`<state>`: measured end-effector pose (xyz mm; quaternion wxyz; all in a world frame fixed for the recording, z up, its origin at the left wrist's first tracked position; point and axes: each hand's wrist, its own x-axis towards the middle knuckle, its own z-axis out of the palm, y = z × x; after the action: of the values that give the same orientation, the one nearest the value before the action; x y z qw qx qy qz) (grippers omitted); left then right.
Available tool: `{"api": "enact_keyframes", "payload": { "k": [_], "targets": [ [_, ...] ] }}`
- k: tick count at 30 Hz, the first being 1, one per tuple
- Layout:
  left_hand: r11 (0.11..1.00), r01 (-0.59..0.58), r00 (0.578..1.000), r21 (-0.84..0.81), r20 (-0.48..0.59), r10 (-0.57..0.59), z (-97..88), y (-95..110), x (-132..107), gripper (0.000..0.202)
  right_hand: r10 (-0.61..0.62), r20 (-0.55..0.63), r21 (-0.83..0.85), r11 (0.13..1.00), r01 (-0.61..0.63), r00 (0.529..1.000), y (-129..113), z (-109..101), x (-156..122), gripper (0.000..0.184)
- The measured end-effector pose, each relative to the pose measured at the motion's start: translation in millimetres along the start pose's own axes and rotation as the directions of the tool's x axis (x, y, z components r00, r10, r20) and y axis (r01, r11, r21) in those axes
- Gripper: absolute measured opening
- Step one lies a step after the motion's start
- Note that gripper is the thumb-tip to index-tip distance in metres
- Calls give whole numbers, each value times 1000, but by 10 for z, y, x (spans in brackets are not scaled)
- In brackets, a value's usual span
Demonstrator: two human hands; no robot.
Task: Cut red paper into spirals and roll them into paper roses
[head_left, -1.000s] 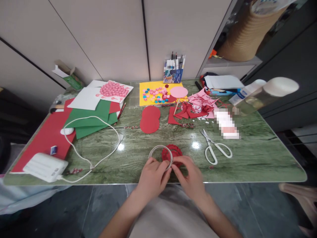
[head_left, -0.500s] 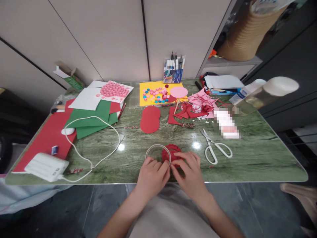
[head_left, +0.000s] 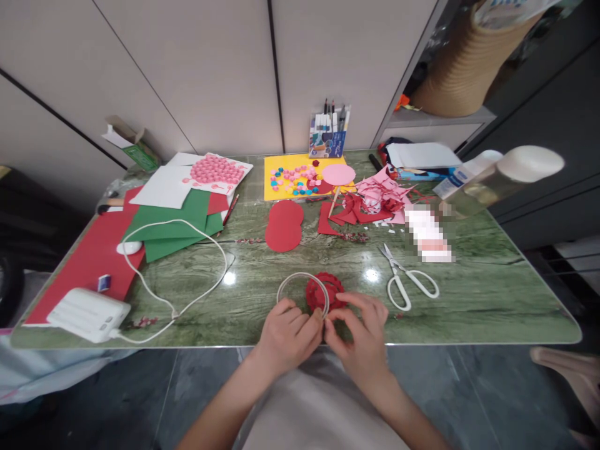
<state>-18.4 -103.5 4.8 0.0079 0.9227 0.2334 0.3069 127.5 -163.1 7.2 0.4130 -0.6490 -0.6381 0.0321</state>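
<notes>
My left hand (head_left: 287, 334) is closed around the near rim of a thin whitish tape roll (head_left: 295, 282) held on edge above the green table (head_left: 469, 300). My right hand (head_left: 359, 334) pinches at the roll's rim, where the two hands meet, close to a red paper rosette (head_left: 328, 290) lying on the table just behind the fingers. What the right fingertips hold is too small to make out. White-handled scissors (head_left: 407, 280) lie to the right of my right hand.
A white power bank (head_left: 87, 314) with a looping cable (head_left: 187, 262) sits at the left. Red and green paper sheets (head_left: 164, 228), red paper discs (head_left: 284, 226), a yellow sheet with small coloured pieces (head_left: 300, 177), pink and red scraps (head_left: 377, 200), and a pen holder (head_left: 329, 134) fill the back.
Both hands have drawn slightly toward me along the table edge. The right hand's fingers have curled from lying over the rosette into a pinch at the roll's rim.
</notes>
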Motion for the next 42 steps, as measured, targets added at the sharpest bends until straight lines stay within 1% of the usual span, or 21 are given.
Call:
{"api": "enact_keyframes", "payload": {
  "k": [2,4,7,9,11,13,16,18,20,23,25,28,31,33,36,37,39,42],
  "targets": [
    [998,47,998,-34,30,-46,-1,19,0,12,37,40,32,999,-38,998,29,-13,13,6],
    [984,153,985,-87,97,-145,3,44,5,10,99,142,111,987,-116,985,87,-37,47,5],
    [924,343,928,-170,216,-304,15,77,23,9,166,335,239,937,-254,927,185,-80,109,14],
    [882,423,890,-208,274,-363,22,88,34,11,183,402,271,912,-308,897,229,-98,135,21],
    [854,471,864,-223,311,-396,20,92,41,12,200,404,253,913,-319,893,254,-97,139,23],
    [834,503,846,-228,325,-422,10,92,43,12,226,348,182,936,-301,910,269,-84,129,20],
    [817,533,830,-221,324,-454,-2,85,36,13,212,266,91,966,-244,940,280,-70,109,26],
    [824,524,838,-215,301,-455,7,80,26,13,137,258,98,981,-167,956,269,-68,99,24],
    [842,498,857,-209,268,-440,29,79,13,13,53,251,104,991,-81,966,240,-64,92,20],
    [871,463,878,-167,225,-423,64,83,-2,13,-1,222,61,998,-13,975,183,-41,86,14],
    [893,435,891,-119,200,-407,74,83,-8,13,1,206,30,1000,-7,978,153,-22,86,9],
    [931,361,924,-63,161,-347,65,82,-13,12,6,209,14,1000,-10,978,133,-12,85,6],
    [962,271,953,-23,146,-265,43,99,-36,9,8,244,34,999,-17,970,130,-39,55,5],
    [976,219,965,-10,147,-215,31,130,-77,9,2,281,62,998,-20,960,129,-69,3,6],
    [985,171,978,-26,128,-167,30,199,-182,15,-10,313,98,995,-21,950,120,-106,-121,6],
    [987,155,984,-46,100,-150,36,223,-223,17,-13,309,103,995,-19,951,114,-111,-169,6],
    [988,126,991,-92,48,-122,53,265,-301,20,-22,284,109,994,-10,958,99,-113,-261,7],
    [984,99,995,-150,-2,-100,81,297,-378,21,-22,226,113,994,-4,974,68,-107,-362,10]
  ]
}}
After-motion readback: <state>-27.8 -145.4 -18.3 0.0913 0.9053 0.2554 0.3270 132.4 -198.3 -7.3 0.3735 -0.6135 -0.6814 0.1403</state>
